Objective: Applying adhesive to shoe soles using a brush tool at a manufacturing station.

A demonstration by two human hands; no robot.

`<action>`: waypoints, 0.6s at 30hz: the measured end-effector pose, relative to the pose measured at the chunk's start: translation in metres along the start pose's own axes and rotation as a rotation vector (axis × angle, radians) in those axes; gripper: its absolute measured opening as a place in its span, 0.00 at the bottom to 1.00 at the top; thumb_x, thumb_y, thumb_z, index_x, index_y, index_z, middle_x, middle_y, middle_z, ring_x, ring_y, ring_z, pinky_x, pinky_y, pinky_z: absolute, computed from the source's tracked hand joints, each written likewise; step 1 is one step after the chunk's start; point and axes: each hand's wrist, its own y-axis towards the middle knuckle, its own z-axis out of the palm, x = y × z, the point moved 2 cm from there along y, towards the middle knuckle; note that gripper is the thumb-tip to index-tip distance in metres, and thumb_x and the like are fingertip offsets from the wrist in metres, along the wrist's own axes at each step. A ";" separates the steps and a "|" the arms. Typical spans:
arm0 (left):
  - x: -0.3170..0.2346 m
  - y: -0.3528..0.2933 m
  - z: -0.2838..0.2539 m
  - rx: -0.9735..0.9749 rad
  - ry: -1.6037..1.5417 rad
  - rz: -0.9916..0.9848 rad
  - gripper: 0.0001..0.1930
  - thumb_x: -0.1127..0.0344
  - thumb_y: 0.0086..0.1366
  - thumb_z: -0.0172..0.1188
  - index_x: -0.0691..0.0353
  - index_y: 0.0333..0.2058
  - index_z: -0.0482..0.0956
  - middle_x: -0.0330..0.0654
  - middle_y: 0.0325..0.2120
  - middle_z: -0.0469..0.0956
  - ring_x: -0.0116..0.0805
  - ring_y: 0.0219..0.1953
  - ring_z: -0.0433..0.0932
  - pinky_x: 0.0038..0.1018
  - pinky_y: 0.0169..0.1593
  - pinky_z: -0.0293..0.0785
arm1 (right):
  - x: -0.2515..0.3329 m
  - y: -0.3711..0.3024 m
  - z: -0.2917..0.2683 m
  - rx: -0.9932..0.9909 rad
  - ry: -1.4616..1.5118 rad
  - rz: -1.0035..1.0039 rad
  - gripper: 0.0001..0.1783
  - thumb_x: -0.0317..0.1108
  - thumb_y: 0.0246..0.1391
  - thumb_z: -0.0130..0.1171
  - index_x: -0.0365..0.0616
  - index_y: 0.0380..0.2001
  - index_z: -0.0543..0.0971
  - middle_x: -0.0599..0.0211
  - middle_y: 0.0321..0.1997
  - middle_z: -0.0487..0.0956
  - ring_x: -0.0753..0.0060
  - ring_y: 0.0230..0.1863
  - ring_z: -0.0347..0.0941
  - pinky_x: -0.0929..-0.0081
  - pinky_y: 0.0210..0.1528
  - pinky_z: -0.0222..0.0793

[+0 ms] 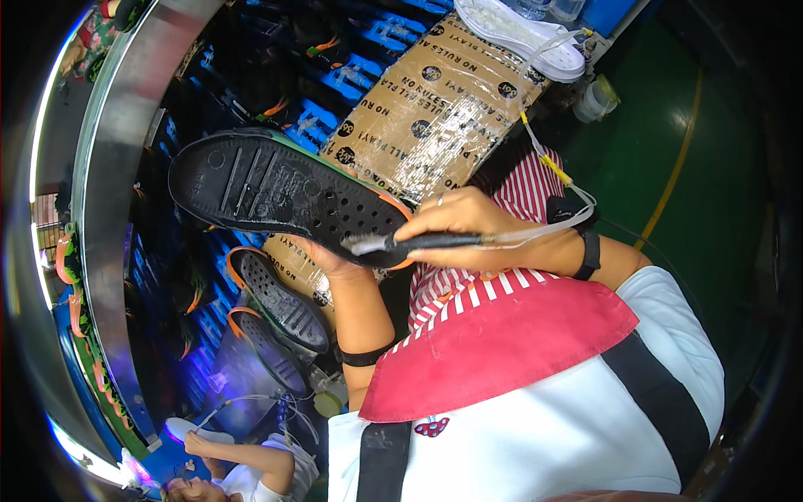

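Observation:
My left hand (322,255) supports a large black shoe sole (268,180) from beneath, its palm and thumb showing at the lower edge. Holes dot the sole's heel end, grooves cross its front, and a green and orange rim runs along the far side. A wet-looking sheen covers part of the surface. Closed round the black handle of a brush (418,241) is my right hand (473,219). The bristles touch the sole near its heel edge. From the handle's end a clear tube (544,230) leads off past my wrist.
A cardboard sheet (427,109) wrapped in clear film lies beyond the sole. Two similar soles (280,301) rest left of my forearm. A white sole (523,38) sits at the far right. A blue conveyor (318,121) carries dark soles. Another person (251,468) works at lower left.

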 end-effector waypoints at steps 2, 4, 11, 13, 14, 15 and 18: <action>-0.002 0.000 -0.001 -0.001 0.042 0.036 0.39 0.34 0.56 0.44 0.64 0.54 0.62 0.52 0.45 0.71 0.47 0.44 0.73 0.38 0.46 0.72 | -0.002 -0.003 0.011 0.053 0.138 -0.001 0.12 0.31 0.42 0.60 0.38 0.33 0.78 0.59 0.24 0.78 0.70 0.24 0.74 0.76 0.27 0.66; -0.005 -0.005 0.004 0.128 -0.007 -0.083 0.39 0.35 0.55 0.46 0.66 0.53 0.62 0.52 0.45 0.71 0.46 0.45 0.72 0.39 0.49 0.70 | -0.002 -0.002 0.005 0.193 0.185 0.142 0.12 0.32 0.42 0.61 0.38 0.32 0.79 0.61 0.23 0.78 0.76 0.23 0.73 0.79 0.25 0.65; -0.016 -0.003 -0.009 0.046 0.093 0.034 0.40 0.37 0.54 0.50 0.66 0.54 0.61 0.53 0.45 0.70 0.48 0.47 0.71 0.41 0.51 0.68 | 0.000 0.003 0.001 0.101 0.151 0.084 0.12 0.30 0.41 0.61 0.37 0.32 0.79 0.60 0.25 0.78 0.71 0.26 0.74 0.77 0.28 0.66; -0.018 -0.004 -0.006 0.126 0.075 -0.022 0.40 0.37 0.54 0.51 0.66 0.54 0.61 0.54 0.45 0.70 0.49 0.47 0.71 0.41 0.50 0.69 | 0.000 -0.001 0.006 0.180 0.147 0.015 0.11 0.29 0.40 0.61 0.38 0.30 0.79 0.60 0.25 0.78 0.70 0.26 0.74 0.76 0.28 0.66; -0.021 -0.005 -0.003 0.205 0.058 -0.072 0.40 0.37 0.53 0.51 0.66 0.54 0.61 0.54 0.46 0.70 0.50 0.47 0.71 0.42 0.49 0.70 | 0.001 -0.001 0.006 0.187 0.152 0.016 0.11 0.29 0.40 0.61 0.38 0.30 0.79 0.60 0.25 0.78 0.70 0.26 0.74 0.76 0.28 0.66; -0.023 -0.004 -0.001 0.199 0.059 -0.068 0.40 0.37 0.53 0.51 0.66 0.54 0.61 0.54 0.46 0.70 0.50 0.47 0.71 0.42 0.49 0.70 | 0.004 -0.001 0.005 0.233 0.213 0.029 0.10 0.29 0.40 0.61 0.38 0.30 0.79 0.60 0.25 0.78 0.71 0.26 0.74 0.76 0.28 0.66; -0.027 -0.001 -0.001 0.163 0.144 -0.069 0.41 0.36 0.53 0.52 0.66 0.54 0.61 0.55 0.47 0.69 0.51 0.47 0.71 0.43 0.49 0.70 | 0.008 0.002 -0.002 0.126 0.178 0.024 0.11 0.27 0.39 0.65 0.40 0.31 0.80 0.61 0.22 0.77 0.70 0.21 0.72 0.75 0.25 0.65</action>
